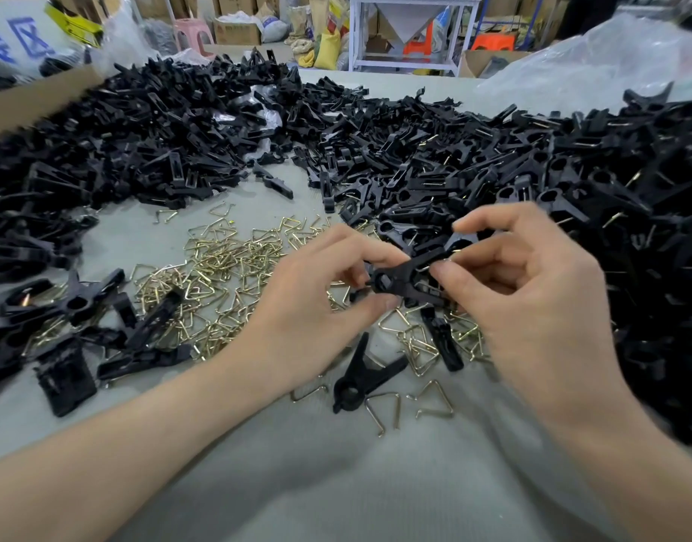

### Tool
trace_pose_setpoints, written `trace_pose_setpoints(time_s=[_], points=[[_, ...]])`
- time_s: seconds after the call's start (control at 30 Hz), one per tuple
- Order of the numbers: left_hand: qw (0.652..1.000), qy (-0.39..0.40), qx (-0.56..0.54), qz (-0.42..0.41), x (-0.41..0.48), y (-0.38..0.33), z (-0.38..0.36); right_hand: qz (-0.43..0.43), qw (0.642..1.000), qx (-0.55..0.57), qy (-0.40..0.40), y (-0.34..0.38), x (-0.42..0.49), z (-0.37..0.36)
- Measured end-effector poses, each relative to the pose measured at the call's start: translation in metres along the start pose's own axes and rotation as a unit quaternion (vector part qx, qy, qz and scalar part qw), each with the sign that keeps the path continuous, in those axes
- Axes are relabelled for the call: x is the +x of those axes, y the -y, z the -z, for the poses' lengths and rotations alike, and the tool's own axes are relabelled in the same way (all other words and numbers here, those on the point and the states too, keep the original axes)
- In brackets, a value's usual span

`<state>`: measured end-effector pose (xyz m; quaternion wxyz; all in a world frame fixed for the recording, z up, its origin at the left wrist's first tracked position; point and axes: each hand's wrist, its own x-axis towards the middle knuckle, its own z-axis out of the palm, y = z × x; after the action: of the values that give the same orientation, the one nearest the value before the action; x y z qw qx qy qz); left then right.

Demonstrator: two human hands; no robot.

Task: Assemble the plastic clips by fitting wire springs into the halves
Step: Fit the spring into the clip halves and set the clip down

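A black plastic clip (401, 277) hangs above the grey table, held between both hands. My left hand (317, 307) pinches its ringed end with thumb and fingers. My right hand (532, 291) grips the other end, fingers curled round it, with a bit of wire spring showing by the fingertips. Brass wire springs (219, 267) lie scattered in a loose heap under and left of my hands. One assembled clip (360, 377) lies just below my hands, with loose springs (434, 400) beside it.
A large pile of black clip halves (160, 131) fills the far left. Another pile of clips (610, 209) fills the right side. Several clips (82, 326) lie at the near left. A cardboard box (31, 99) and plastic bags (610, 60) stand behind.
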<state>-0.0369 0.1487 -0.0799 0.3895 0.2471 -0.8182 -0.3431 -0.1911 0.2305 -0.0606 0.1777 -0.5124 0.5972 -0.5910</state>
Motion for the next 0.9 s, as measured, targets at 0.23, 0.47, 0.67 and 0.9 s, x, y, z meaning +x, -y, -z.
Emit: trace_pose_setpoints(time_s=[0.23,0.47,0.67,0.9], points=[[0.999,-0.004,0.017,-0.028,-0.0015,-0.0003,-0.0015,-0.133,0.975,0.171,0.039,0.0033,0.0029,-0.001],[0.997,-0.006,-0.006,-0.071,-0.0023,-0.0009,-0.0024,-0.266,0.888,0.342,0.152,0.0016,0.0052,-0.0011],[0.995,-0.001,0.04,-0.096,-0.0036,-0.0017,-0.0025,-0.257,0.894,0.319,0.183,0.0018,0.0052,-0.0005],[0.993,-0.004,0.06,-0.105,-0.0058,-0.0087,-0.0012,-0.264,0.882,0.312,0.234,0.0073,0.0037,-0.0008]])
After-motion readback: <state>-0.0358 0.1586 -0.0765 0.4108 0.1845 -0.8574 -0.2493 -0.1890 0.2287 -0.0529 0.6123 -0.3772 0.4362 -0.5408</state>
